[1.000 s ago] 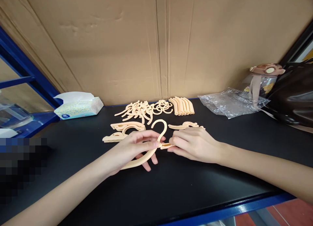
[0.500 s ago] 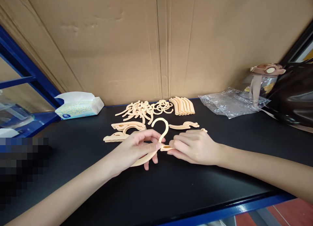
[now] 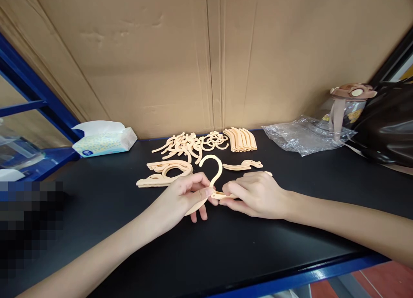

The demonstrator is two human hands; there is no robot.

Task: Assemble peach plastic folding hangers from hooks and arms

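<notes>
My left hand (image 3: 182,199) is closed round the left arm of a peach plastic hanger, just below its hook (image 3: 213,165), which sticks up between my hands. My right hand (image 3: 254,194) pinches the hanger's right arm piece (image 3: 222,196) where it meets the hook's base. Both hands rest low on the black table top (image 3: 226,246). Behind them lie loose peach hanger parts: a tangle of hooks (image 3: 190,144), a neat row of straight arms (image 3: 241,139), curved pieces to the left (image 3: 161,171) and one to the right (image 3: 243,165).
A tissue pack (image 3: 103,139) sits at the back left by a blue shelf frame (image 3: 38,104). A crumpled clear plastic bag (image 3: 303,134), a drinking bottle (image 3: 346,104) and a dark bag (image 3: 387,126) stand at the back right. A cardboard wall (image 3: 206,53) closes the back.
My hands have drawn closer together at the hook's base. The hanger's left arm has slid further into my left hand, so less of it shows below.
</notes>
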